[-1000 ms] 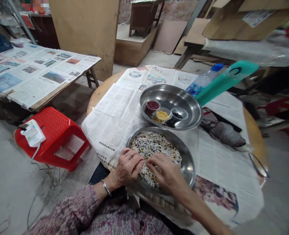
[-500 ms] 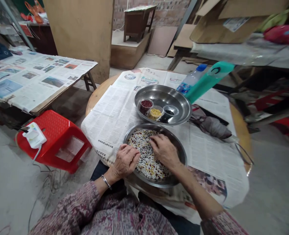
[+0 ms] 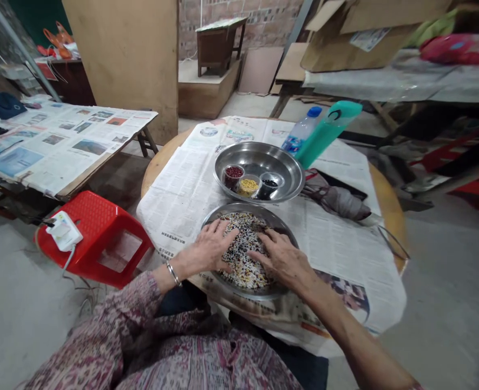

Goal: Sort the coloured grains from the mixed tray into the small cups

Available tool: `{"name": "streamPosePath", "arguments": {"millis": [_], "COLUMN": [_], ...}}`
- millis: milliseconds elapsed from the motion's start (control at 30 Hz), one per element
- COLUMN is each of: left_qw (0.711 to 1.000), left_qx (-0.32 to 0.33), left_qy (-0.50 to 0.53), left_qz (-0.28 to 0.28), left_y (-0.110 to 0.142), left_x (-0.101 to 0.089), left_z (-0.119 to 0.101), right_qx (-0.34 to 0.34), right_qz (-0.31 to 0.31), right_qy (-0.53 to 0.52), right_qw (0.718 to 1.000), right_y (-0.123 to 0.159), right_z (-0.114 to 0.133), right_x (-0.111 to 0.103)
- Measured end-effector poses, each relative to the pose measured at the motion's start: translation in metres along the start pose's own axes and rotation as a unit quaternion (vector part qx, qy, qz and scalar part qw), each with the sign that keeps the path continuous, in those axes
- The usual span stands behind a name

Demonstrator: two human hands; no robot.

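A steel pan full of mixed beans sits at the near edge of a round table covered in newspaper. My left hand lies flat on the left side of the beans, fingers spread. Over the right side rests my right hand, fingers also stretched out across the beans. Behind the pan stands a second steel bowl holding three small cups: red beans, yellow beans and black beans.
A water bottle and a teal flask stand behind the bowl. A folded grey umbrella lies to the right. A red stool with a white charger stands on the left, beside a second paper-covered table.
My left hand has moved from the pan's rim onto the beans and spread flat. My right hand has slid back toward me and flattened. The view has shifted.
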State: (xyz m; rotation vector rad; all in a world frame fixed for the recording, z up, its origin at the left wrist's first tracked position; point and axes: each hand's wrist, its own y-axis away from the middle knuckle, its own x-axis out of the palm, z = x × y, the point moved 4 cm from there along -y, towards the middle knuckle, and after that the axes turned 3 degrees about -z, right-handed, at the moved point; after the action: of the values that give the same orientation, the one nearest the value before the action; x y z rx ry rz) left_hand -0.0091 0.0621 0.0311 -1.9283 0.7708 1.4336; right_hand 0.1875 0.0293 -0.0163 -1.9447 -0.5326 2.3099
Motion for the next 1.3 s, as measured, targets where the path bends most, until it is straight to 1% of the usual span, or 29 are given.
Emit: {"name": "streamPosePath", "arguments": {"millis": [67, 100, 167, 233, 300, 333, 400, 467, 533, 600, 700, 800, 867, 933, 1000, 1100, 1167, 1267, 1300], "left_qw": [0.996, 0.994, 0.992, 0.992, 0.99, 0.99, 0.985, 0.978, 0.973, 0.975, 0.986, 0.995, 0.997, 0.998, 0.997, 0.986, 0.98, 0.978, 0.976], "left_qx": [-0.012, -0.016, -0.013, -0.001, 0.006, -0.003, -0.048, -0.089, -0.094, -0.074, -0.057, -0.069, -0.068, -0.038, 0.023, 0.116, 0.149, 0.168, 0.177], "left_qy": [-0.039, -0.051, -0.045, 0.002, 0.07, 0.1, 0.15, 0.188, 0.21, 0.205, 0.142, 0.059, 0.037, 0.044, 0.06, 0.08, 0.083, 0.064, 0.066], "left_qz": [0.074, 0.097, 0.121, 0.129, 0.119, 0.104, 0.064, 0.019, -0.021, -0.048, -0.06, -0.035, -0.008, 0.018, 0.047, 0.089, 0.1, 0.102, 0.11], "left_y": [-0.006, -0.007, -0.005, -0.002, -0.002, -0.005, -0.016, -0.032, -0.046, -0.056, -0.06, -0.057, -0.054, -0.052, -0.049, -0.038, -0.028, -0.014, -0.009], "left_x": [-0.001, -0.001, 0.002, 0.01, 0.023, 0.03, 0.042, 0.048, 0.045, 0.038, 0.026, 0.022, 0.025, 0.031, 0.038, 0.044, 0.04, 0.024, 0.018], "left_z": [0.006, 0.008, 0.006, 0.0, -0.007, -0.008, -0.005, 0.001, 0.006, 0.009, 0.012, 0.009, 0.003, -0.007, -0.019, -0.033, -0.037, -0.036, -0.035], "right_qx": [-0.007, -0.009, -0.007, 0.013, 0.042, 0.057, 0.081, 0.104, 0.12, 0.126, 0.121, 0.128, 0.146, 0.159, 0.163, 0.164, 0.165, 0.169, 0.17], "right_qz": [0.031, 0.046, 0.063, 0.046, 0.019, 0.011, 0.005, -0.006, -0.018, -0.033, -0.081, -0.132, -0.157, -0.176, -0.189, -0.208, -0.218, -0.217, -0.214], "right_qy": [0.017, 0.015, -0.021, -0.095, -0.163, -0.183, -0.196, -0.197, -0.2, -0.204, -0.214, -0.21, -0.199, -0.19, -0.186, -0.191, -0.194, -0.191, -0.19], "right_qw": [0.999, 0.999, 0.998, 0.994, 0.986, 0.981, 0.977, 0.975, 0.972, 0.97, 0.966, 0.96, 0.956, 0.953, 0.95, 0.945, 0.942, 0.942, 0.943], "right_y": [0.008, 0.013, 0.022, 0.027, 0.024, 0.02, 0.007, -0.008, -0.021, -0.027, -0.019, 0.003, 0.017, 0.027, 0.032, 0.033, 0.033, 0.033, 0.033], "right_z": [0.006, 0.009, 0.016, 0.023, 0.029, 0.031, 0.031, 0.026, 0.018, 0.01, 0.004, 0.002, 0.003, 0.005, 0.008, 0.013, 0.015, 0.016, 0.016], "right_x": [-0.001, -0.001, 0.0, 0.004, 0.011, 0.015, 0.021, 0.021, 0.017, 0.01, -0.003, -0.012, -0.014, -0.014, -0.013, -0.013, -0.013, -0.012, -0.012]}}
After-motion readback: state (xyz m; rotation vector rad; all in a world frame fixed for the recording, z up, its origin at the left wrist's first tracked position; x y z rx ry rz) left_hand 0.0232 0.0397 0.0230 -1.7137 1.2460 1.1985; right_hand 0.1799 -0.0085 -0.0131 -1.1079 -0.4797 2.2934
